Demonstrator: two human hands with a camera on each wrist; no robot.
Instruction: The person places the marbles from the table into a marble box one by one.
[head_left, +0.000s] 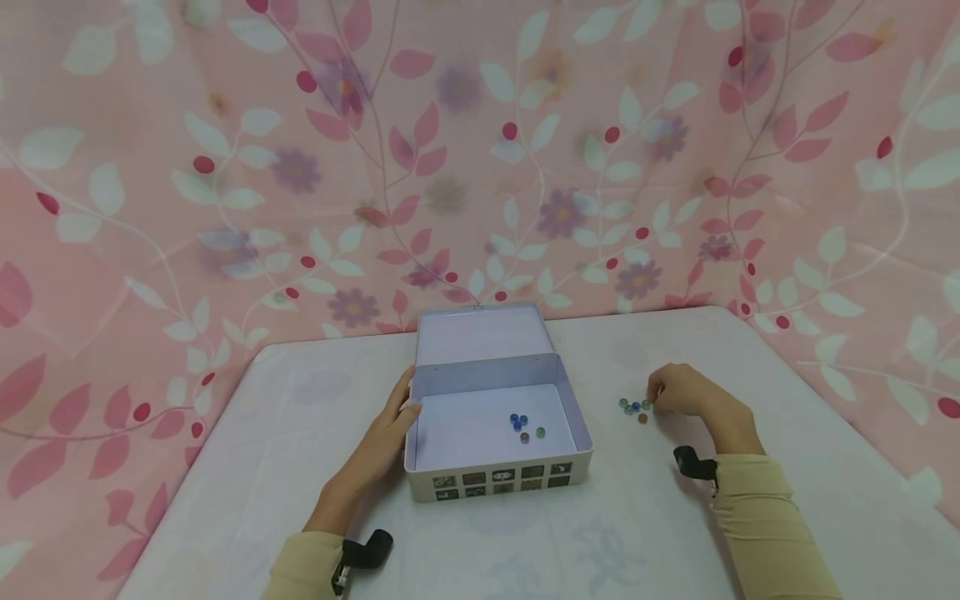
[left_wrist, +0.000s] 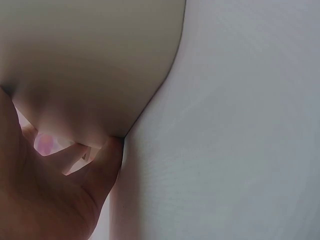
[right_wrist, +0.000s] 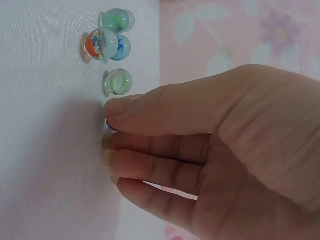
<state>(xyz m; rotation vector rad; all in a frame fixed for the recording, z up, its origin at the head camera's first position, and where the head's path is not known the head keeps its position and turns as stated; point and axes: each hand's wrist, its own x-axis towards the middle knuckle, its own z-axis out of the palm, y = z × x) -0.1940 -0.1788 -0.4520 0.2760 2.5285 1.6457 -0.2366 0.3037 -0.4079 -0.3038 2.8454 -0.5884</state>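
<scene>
An open tin box point(head_left: 495, 458) with a hinged lid point(head_left: 480, 333) tilted back stands on the table. My left hand point(head_left: 387, 437) holds its left side, the thumb at the rim. In the left wrist view, fingertips meet the pale tin wall point(left_wrist: 100, 65). Inside lie blue marbles point(head_left: 517, 421), a green marble point(head_left: 541, 432) and a brownish marble point(head_left: 525, 437). To the right, my right hand point(head_left: 686, 390) pinches a marble point(right_wrist: 111, 126) at the tabletop; only a dark blue sliver shows under the thumb. Beside the thumb sits a clear green marble point(right_wrist: 119, 82).
Several loose marbles cluster left of the right hand, including an orange-and-clear marble point(right_wrist: 100, 45) and a blue marble point(right_wrist: 121, 47). A white cloth point(head_left: 525, 550) covers the table. Behind it hangs a pink floral curtain point(head_left: 480, 183).
</scene>
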